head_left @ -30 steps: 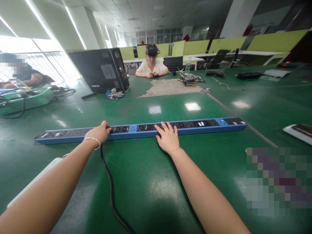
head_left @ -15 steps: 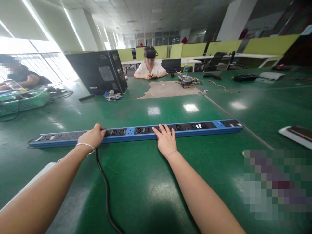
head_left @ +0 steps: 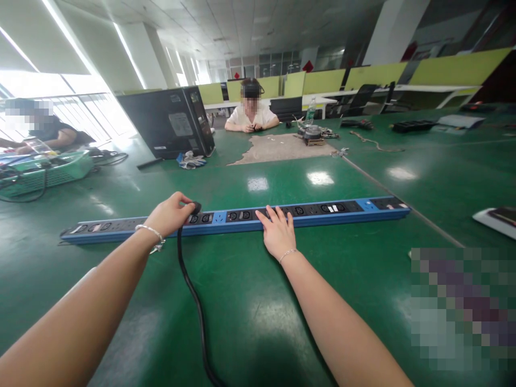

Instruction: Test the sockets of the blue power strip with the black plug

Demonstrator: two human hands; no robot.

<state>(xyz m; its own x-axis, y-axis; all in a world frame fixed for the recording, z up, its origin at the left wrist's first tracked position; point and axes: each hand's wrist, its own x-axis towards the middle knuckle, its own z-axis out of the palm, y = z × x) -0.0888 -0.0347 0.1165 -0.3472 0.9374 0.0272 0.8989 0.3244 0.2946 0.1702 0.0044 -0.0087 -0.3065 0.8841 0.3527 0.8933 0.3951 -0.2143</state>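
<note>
A long blue power strip (head_left: pixel 237 226) with a row of black and blue sockets lies crosswise on the green table. My left hand (head_left: pixel 171 212) pinches a black plug (head_left: pixel 196 207) just over the sockets left of the middle. From beneath that hand a black power cord (head_left: pixel 196 301) runs down toward the near edge of the view. Resting on the strip right of its middle is my right hand (head_left: pixel 279 232), its fingers spread over the sockets. Whether the plug touches a socket I cannot tell.
A black computer case (head_left: pixel 169 121) stands at the back left, with gloves (head_left: pixel 191 159) beside it. A green basket (head_left: pixel 60 169) holds cables at the far left. One person (head_left: pixel 252 113) sits opposite, another (head_left: pixel 48 126) at the left. A bottle (head_left: pixel 310 111) stands farther back.
My left hand has lifted and moved right with the plug, and the cord has followed. My right hand stays at the same place on the strip. The view has shifted slightly.
</note>
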